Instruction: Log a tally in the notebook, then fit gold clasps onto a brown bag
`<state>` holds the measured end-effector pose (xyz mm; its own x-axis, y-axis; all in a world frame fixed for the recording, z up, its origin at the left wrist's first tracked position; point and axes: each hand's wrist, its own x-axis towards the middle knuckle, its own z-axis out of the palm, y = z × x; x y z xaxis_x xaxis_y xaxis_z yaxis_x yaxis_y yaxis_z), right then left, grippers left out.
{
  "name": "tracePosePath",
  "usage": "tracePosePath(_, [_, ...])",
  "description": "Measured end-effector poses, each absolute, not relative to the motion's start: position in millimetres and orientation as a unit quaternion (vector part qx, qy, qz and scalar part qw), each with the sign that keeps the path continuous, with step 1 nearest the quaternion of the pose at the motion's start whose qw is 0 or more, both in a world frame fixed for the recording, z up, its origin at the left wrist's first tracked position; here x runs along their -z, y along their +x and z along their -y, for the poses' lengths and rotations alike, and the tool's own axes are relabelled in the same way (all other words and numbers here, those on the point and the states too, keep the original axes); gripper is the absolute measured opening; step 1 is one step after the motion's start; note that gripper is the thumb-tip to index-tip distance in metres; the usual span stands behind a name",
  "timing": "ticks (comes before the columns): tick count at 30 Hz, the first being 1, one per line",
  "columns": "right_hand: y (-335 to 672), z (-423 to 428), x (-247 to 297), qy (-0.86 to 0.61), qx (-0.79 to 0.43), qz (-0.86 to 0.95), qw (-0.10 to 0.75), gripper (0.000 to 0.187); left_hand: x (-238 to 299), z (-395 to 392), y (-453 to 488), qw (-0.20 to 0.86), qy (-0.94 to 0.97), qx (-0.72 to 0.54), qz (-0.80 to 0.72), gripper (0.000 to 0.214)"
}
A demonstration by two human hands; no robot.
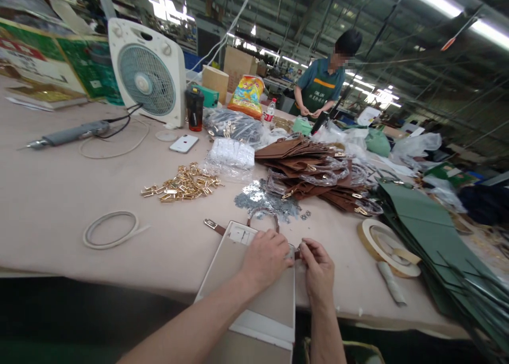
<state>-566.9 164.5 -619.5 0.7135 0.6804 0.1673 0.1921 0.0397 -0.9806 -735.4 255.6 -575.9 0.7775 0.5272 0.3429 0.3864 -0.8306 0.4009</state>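
Observation:
My left hand [265, 258] rests with curled fingers on the top edge of a flat white and tan panel [254, 300] that overhangs the table's front edge. My right hand [318, 268] pinches a small piece at the same edge, right beside the left. A brown strap with a metal end [214, 227] and a wrapped loop handle [262, 213] lie along the panel's far end. What sits between the fingers is too small to name.
Gold metal fittings [183, 184] and silver plates [262, 197] lie ahead, with a pile of brown leather pieces [314, 168]. Green panels [429, 231] and a tape roll [387, 247] are right. A white tape ring [111, 229], fan [147, 72], phone [183, 143]. A person [322, 86] works opposite.

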Motion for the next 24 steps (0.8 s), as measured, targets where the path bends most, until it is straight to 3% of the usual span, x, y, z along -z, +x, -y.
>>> tracePosePath(6, [-568,-154,616,-0.665,-0.241,0.364,0.606,0.038,584,-257,-733,0.178,0.921,-0.240,-0.251,0.056])
tracePosePath(13, [-571,-149,617,-0.660,-0.229,0.426,0.575,0.028,590,-258,-732,0.188,0.915,-0.254,-0.252,0.049])
tracePosePath(24, [-578,-154,621,-0.674,-0.229,0.459,0.532,0.028,586,-257,-735,0.184,0.919,-0.238,-0.256,0.036])
